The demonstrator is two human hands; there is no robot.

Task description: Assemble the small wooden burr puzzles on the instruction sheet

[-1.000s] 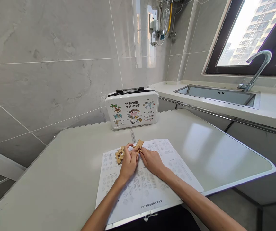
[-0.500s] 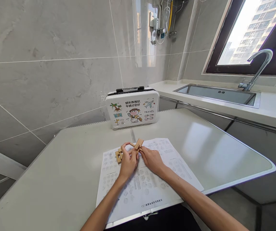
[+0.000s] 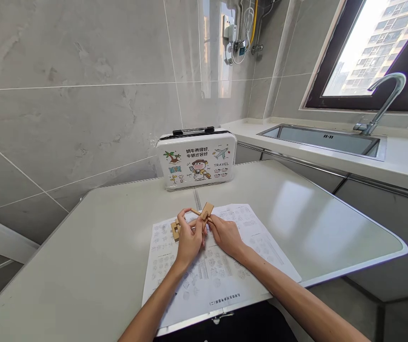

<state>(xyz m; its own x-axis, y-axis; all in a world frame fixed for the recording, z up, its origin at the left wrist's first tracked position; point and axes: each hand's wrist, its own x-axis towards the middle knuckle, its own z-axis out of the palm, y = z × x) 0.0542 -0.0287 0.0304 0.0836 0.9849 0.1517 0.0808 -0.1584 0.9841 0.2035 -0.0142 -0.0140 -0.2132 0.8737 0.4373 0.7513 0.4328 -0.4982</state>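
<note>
Both of my hands meet over a printed sheet of puzzle diagrams (image 3: 221, 280) on the white table (image 3: 82, 266). My left hand (image 3: 188, 238) is closed, its fingertips pinching a small wooden puzzle piece (image 3: 206, 210) held just above the paper. My right hand (image 3: 226, 234) grips the same piece from the right side. A second cluster of interlocked wooden blocks (image 3: 175, 230) lies on the sheet just left of my left hand, partly hidden by its fingers.
A white tin case with cartoon travel pictures (image 3: 195, 160) stands at the table's far edge against the tiled wall. A steel sink (image 3: 323, 139) with a curved tap (image 3: 382, 102) sits at the right under a window. The table's right edge drops off.
The wooden piece in my fingers has shifted slightly and my left fingers have closed in more over it. The block cluster on the paper is more covered by my left hand.
</note>
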